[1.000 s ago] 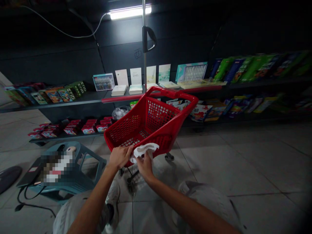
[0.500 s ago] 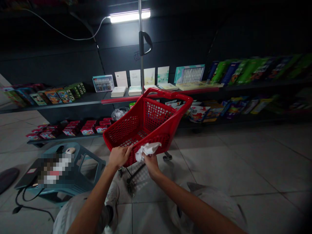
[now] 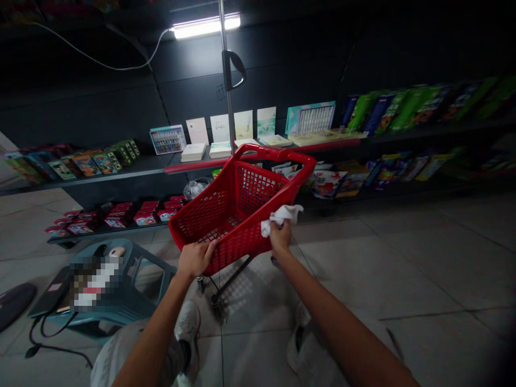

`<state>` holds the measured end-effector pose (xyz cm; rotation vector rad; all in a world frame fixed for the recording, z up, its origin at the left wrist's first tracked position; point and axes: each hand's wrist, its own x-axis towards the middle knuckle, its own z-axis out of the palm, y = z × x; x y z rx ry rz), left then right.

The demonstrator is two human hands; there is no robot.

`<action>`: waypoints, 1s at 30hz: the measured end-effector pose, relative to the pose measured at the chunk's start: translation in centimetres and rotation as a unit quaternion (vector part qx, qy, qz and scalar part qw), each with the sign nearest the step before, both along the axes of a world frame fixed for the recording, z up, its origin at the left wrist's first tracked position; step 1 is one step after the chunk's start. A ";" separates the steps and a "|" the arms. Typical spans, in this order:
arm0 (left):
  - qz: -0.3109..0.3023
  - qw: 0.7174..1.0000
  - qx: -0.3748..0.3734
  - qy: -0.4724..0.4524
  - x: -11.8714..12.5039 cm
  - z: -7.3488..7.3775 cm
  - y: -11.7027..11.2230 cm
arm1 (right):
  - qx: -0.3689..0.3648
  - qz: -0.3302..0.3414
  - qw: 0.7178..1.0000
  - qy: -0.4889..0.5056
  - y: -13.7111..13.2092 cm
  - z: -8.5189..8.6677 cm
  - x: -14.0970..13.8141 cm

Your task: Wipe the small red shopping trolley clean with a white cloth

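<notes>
A red plastic shopping cart point(image 3: 245, 236) stands on the tiled floor in front of me, its basket showing a grid of holes. My left hand point(image 3: 196, 259) grips the cart's near rim, thumb over the edge. Farther right, my right hand point(image 3: 280, 236) is closed around a crumpled white cloth point(image 3: 284, 215), which lies against the outer side of the basket near the handle end. Part of the cloth sticks out past the fingers. The cart's far wheels are mostly hidden by the basket.
A grey-blue plastic stool point(image 3: 133, 290) with a black device and cables stands at the left. Behind the cart, a dark shelf point(image 3: 149, 163) holds books, marker sets and snack bags. A metal pole point(image 3: 229, 113) rises behind the cart. A lamp point(image 3: 205, 26) shines above.
My right hand has slid the white cloth rightward and upward along the cart's side toward the handle end. My left hand stays on the rim. The view has shifted slightly.
</notes>
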<state>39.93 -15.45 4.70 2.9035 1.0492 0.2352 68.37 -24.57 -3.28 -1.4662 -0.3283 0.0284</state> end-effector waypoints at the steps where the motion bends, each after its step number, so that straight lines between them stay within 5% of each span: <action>1: -0.001 1.000 -0.001 0.000 0.0 0.0 0.0 | -0.011 0.013 1.000 0.023 0.4 -0.7 -2.1; 7: 0.005 1.000 -0.007 -0.014 0.0 0.0 0.1 | 0.008 0.125 0.976 0.179 1.7 -3.1 -14.6; 16: 0.002 1.000 -0.011 -0.018 0.0 0.2 0.0 | 0.085 0.268 0.919 0.278 0.1 -0.4 -21.0; 20: 0.004 1.000 -0.021 -0.016 -0.2 0.0 0.1 | 0.167 0.226 0.904 0.322 0.2 1.3 -16.2; 26: 0.010 1.000 -0.020 0.000 -0.5 0.4 0.0 | 0.214 -0.013 0.965 0.153 -0.2 3.0 0.7; 28: 0.012 1.000 -0.017 0.005 -0.5 0.6 -0.2 | 0.169 -0.015 0.976 0.133 -0.5 2.2 2.5; 30: 0.010 1.000 -0.016 0.006 -0.4 0.7 -0.3 | 0.114 0.033 0.984 0.132 -0.7 1.1 0.1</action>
